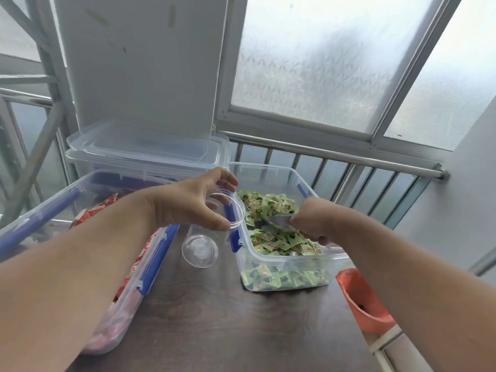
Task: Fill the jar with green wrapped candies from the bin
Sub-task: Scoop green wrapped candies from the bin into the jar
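A clear plastic jar (200, 249) stands on the dark table between two bins. My left hand (188, 202) grips its rim, which tilts toward the right bin's edge. That clear bin (290, 264) with blue clips holds many green wrapped candies (281, 240). My right hand (316, 220) is inside the bin, closed on a pale scoop (277, 220) that lies among the candies. The scoop's far end is partly hidden by wrappers.
A second clear bin (40, 218) with red wrapped candies sits at the left under my left forearm. Clear bins with a lid (147, 149) are stacked behind. An orange container (362, 302) stands at the table's right edge. A metal railing (349, 159) and frosted windows lie beyond.
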